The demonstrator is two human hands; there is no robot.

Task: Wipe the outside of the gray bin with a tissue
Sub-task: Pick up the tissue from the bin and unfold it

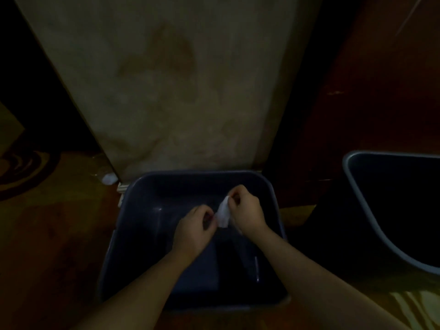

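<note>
The scene is dim. A gray rectangular bin [133, 236] stands upright on the floor below me, its open mouth facing up. Both my hands hover over that opening. A small white tissue [223, 211] hangs between them. My right hand [246, 210] pinches its upper end with closed fingers. My left hand [196, 226] is curled at the tissue's lower left edge and touches it. The inside of the bin looks dark, with nothing I can make out in it.
A second gray bin [357, 186] stands at the right edge, partly cut off. A pale stained panel [171, 91] rises behind the first bin. A clear plastic bottle with a white cap [108, 178] lies on the patterned carpet at the left.
</note>
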